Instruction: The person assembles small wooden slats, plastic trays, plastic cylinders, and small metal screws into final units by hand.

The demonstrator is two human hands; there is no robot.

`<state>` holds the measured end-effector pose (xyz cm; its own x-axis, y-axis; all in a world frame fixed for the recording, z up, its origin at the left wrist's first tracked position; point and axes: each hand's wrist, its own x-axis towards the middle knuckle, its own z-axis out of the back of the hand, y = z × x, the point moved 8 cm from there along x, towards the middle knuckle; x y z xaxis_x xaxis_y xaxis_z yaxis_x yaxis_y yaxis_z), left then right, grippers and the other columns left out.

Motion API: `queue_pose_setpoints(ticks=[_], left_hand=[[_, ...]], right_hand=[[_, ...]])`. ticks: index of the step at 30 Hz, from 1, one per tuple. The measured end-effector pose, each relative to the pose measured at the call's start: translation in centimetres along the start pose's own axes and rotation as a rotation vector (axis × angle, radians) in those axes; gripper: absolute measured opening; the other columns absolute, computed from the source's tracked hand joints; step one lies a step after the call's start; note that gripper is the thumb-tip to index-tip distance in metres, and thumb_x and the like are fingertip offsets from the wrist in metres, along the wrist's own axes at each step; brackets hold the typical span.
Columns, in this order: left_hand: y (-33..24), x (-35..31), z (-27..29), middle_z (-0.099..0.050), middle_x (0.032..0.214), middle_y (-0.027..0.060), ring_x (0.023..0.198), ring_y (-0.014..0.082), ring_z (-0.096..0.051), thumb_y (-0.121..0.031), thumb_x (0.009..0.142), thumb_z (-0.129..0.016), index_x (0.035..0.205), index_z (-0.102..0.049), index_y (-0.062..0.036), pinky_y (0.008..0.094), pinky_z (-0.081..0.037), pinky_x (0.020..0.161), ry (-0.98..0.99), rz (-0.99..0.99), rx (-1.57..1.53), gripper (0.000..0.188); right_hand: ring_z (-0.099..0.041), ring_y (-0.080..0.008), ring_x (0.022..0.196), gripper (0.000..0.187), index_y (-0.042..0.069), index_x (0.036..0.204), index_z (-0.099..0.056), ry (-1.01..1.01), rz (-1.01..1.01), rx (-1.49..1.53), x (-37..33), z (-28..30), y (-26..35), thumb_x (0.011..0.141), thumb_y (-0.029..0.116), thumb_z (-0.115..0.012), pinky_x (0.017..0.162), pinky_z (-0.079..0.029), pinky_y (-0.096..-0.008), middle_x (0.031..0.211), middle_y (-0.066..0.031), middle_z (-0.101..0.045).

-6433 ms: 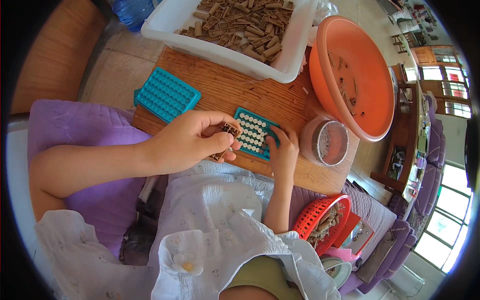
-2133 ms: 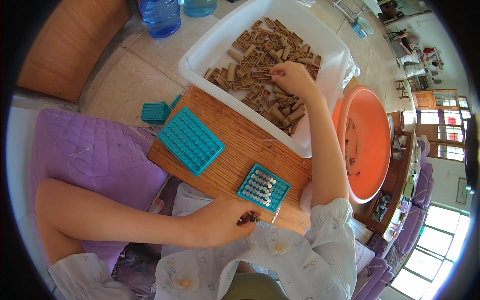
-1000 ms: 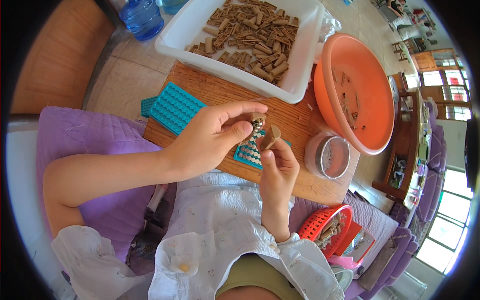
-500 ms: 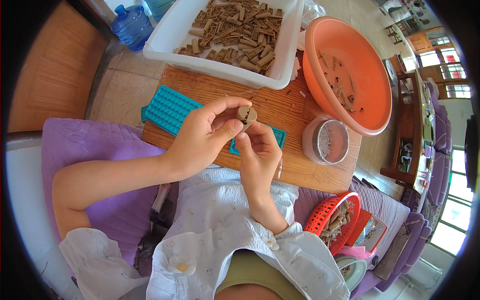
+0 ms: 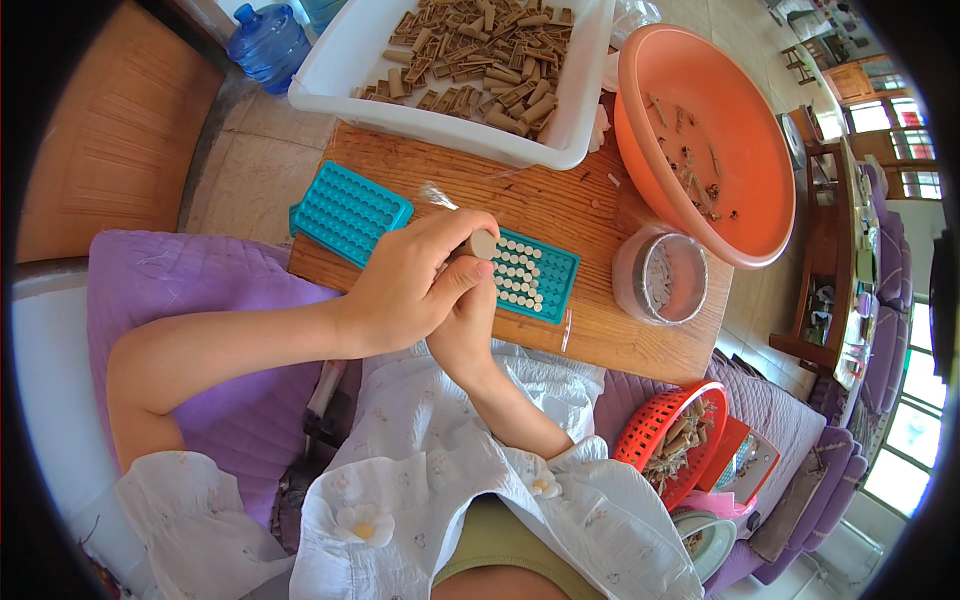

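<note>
Roll (image 5: 483, 243), short, tan and round-ended, sits pinched between thumb and fingers of our left hand (image 5: 415, 285), just above the near edge of a teal tray (image 5: 556, 290) partly filled with similar rolls. Our right hand (image 5: 462, 335) lies under the left, its fingers curled up against the roll. Both rest over a wooden board (image 5: 580, 215), with a white bin (image 5: 575, 130), orange bowl (image 5: 750, 150) and small tub (image 5: 628, 285) beyond.
</note>
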<state>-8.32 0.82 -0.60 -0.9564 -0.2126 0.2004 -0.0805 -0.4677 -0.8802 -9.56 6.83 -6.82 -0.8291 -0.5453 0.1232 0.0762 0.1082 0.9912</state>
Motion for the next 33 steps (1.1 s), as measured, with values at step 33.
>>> queue_pose_setpoints(ticks=[33], left_hand=[[8.0,-2.3,-3.6,-0.046,0.075,0.001,0.056,0.0047,-0.034,-0.038,0.092,-0.025,0.107,-0.047,-0.0076,0.0184,-0.032,0.048,0.317,0.757,-0.468,0.04]], right_hand=[[-0.059,-0.0327,0.074,0.013,0.006,0.078,-0.063,0.115,-0.24,-1.53,5.4,25.9,-2.6,0.071,0.009,-0.052,0.066,-0.047,-0.0428,0.076,-0.0177,-0.061]])
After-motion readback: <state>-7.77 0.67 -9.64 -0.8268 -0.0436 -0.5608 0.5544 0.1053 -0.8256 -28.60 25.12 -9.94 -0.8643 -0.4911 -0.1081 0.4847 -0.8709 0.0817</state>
